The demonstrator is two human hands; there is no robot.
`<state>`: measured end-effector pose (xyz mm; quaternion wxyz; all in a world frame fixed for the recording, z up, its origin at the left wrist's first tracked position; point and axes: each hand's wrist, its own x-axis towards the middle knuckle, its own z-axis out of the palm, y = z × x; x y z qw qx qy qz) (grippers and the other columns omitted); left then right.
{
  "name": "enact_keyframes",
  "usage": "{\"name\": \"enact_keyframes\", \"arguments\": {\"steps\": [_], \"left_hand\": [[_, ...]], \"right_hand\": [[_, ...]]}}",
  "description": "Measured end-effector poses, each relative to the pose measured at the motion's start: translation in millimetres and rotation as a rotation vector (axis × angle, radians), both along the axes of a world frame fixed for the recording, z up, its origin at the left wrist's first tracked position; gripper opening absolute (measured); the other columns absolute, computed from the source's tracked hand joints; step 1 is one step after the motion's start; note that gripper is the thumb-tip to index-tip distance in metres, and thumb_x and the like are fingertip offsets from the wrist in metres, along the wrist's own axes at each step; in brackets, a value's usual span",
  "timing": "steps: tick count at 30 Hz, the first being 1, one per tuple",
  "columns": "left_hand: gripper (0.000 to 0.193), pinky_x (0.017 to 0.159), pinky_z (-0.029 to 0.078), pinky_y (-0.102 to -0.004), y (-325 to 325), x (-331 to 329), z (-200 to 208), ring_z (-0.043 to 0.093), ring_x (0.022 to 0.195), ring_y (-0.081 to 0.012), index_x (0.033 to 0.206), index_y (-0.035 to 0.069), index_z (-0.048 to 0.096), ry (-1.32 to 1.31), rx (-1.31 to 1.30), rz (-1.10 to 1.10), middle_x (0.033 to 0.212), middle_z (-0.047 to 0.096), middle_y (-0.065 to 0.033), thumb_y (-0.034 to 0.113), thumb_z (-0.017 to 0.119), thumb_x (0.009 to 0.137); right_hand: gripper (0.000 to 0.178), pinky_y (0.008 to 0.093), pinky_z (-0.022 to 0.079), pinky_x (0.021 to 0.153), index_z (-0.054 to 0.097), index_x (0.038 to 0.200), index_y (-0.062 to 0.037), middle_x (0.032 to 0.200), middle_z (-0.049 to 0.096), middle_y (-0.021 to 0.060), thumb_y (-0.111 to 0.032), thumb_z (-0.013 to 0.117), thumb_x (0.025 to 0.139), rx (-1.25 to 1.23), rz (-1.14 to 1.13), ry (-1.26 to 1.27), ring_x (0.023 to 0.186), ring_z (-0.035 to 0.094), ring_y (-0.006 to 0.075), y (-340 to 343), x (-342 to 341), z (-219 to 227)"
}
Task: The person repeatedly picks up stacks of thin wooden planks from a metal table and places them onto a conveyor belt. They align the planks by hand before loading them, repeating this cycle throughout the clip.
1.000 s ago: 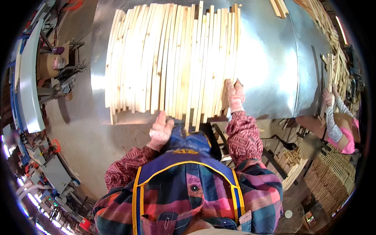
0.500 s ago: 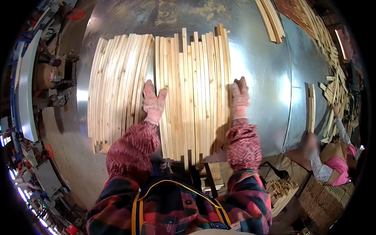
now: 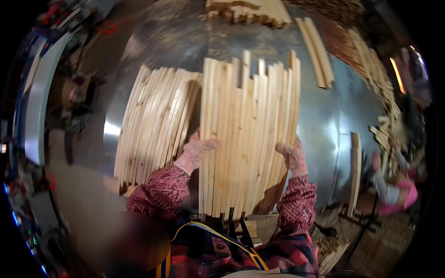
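Observation:
A row of pale wooden strips [image 3: 245,134] lies side by side, pressed together between my two gloved hands. My left hand [image 3: 197,150] holds the row's left edge, with the thumb over the top of the outer strips. My right hand [image 3: 293,155] grips the right edge in the same way, its fingers partly hidden at the side. The strips' far ends are uneven, and a few stick out. To the left, a second row of wooden strips [image 3: 155,125] rests on the metal table [image 3: 320,125], apart from the held row.
Two longer boards [image 3: 317,53] lie at the far right, and a stack of strips [image 3: 250,11] is at the far edge. One board [image 3: 355,171] stands out over the table's right front edge. A person in pink [image 3: 403,194] works at the right, beside a heap of offcuts [image 3: 387,125].
My hands have closed on the right row's two sides, thumbs now over its top. The strips are squeezed tighter, and the gap to the left row looks wider. The view has shifted.

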<state>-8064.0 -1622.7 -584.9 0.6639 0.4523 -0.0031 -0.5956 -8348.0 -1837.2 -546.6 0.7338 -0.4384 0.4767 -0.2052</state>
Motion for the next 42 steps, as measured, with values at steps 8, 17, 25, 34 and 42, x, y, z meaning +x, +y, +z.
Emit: {"name": "enact_keyframes", "arguments": {"steps": [8,17,25,34,42], "left_hand": [[0.046,0.077,0.057,-0.0333,-12.1,115.2,189.8,0.066,0.092,-0.0220,0.117,0.001,0.057,-0.291,-0.474,-0.059,0.105,0.065,-0.0117,0.003,0.071,0.074],[0.051,0.101,0.042,-0.0337,43.1,270.9,272.9,0.050,0.122,-0.0251,0.133,0.001,0.043,-0.533,-0.716,-0.222,0.133,0.050,-0.0160,0.032,0.045,0.092],[0.066,0.107,0.037,-0.0367,166.7,286.0,30.4,0.045,0.128,-0.0250,0.144,0.007,0.032,-0.458,-0.265,-0.364,0.144,0.041,-0.0148,0.052,0.035,0.095],[0.056,0.091,0.046,-0.0298,230.7,260.5,-7.8,0.063,0.098,-0.0224,0.140,0.015,0.041,-1.382,0.527,-0.916,0.118,0.064,-0.0109,0.040,0.055,0.092],[0.088,0.106,0.034,-0.0350,257.1,218.2,-8.6,0.044,0.127,-0.0304,0.147,0.006,0.027,-0.997,0.538,-0.390,0.136,0.048,-0.0182,0.057,0.062,0.084]], "right_hand": [[0.051,0.0396,0.057,0.073,0.053,0.120,0.0028,0.092,0.069,0.0161,-0.032,0.066,0.085,-0.707,0.066,-0.229,0.083,0.069,0.0289,4.6,92.8,190.4],[0.040,0.0457,0.056,0.084,0.050,0.123,-0.0010,0.103,0.066,0.0176,-0.030,0.051,0.095,-0.974,0.160,-0.468,0.092,0.066,0.0327,42.5,192.7,249.8],[0.061,0.0398,0.055,0.074,0.024,0.143,-0.0073,0.116,0.061,0.0209,-0.009,0.051,0.088,-0.964,0.538,0.832,0.085,0.067,0.0308,235.6,208.8,35.5],[0.086,0.0400,0.053,0.086,0.009,0.151,-0.0072,0.129,0.052,0.0258,-0.023,0.062,0.086,-0.442,0.684,0.729,0.114,0.057,0.0316,277.1,179.3,-86.7],[0.115,0.0382,0.037,0.107,0.004,0.151,-0.0075,0.140,0.041,0.0263,-0.038,0.081,0.072,-0.198,0.289,0.616,0.130,0.043,0.0317,312.2,218.2,-51.7]]}}
